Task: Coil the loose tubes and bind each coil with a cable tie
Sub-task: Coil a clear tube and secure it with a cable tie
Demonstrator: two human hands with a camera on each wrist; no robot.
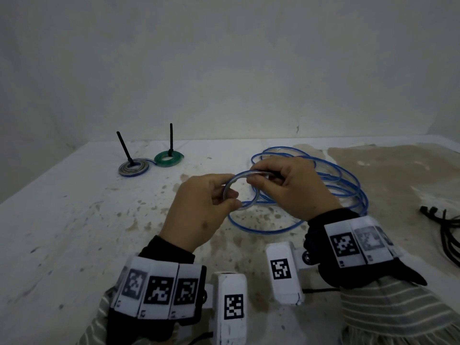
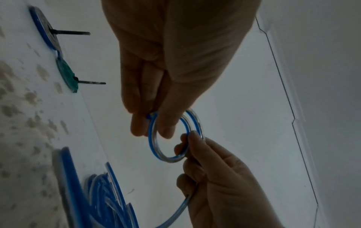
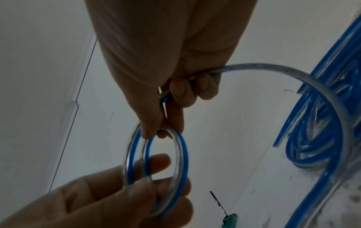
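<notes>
A clear tube with a blue stripe is wound into a small coil of about two turns, held in the air between both hands. My left hand pinches the coil's near left side. My right hand pinches the far right side, and the tube runs out through its curled fingers. The rest of the loose tube lies in wide loops on the table behind and to the right of my hands. In the right wrist view the coil hangs between thumb and fingers of both hands.
Far left on the stained white table lie a grey-blue coil and a green coil, each bound with an upright black cable tie. Several loose black cable ties lie at the right edge. A white wall stands behind.
</notes>
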